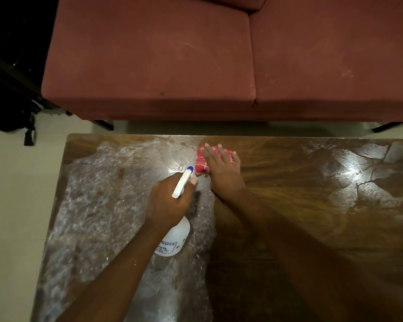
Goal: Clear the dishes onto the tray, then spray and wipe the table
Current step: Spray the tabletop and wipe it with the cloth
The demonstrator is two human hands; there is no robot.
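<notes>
Wiping underway: the right hand [221,168] presses flat, fingers spread, on a red cloth [201,162] at the table [312,194] far edge; the left hand [170,203] grips a spray bottle [175,238] just beside. Wet left half likely next.

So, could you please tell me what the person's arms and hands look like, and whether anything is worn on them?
Both forearms are bare up to the frame edge: no sleeves, gloves, watch or rings show on the left hand or the right hand. The fingernails are short and unpainted.

Wet wooden table [289,205]; red cloth [201,162] atop
</notes>
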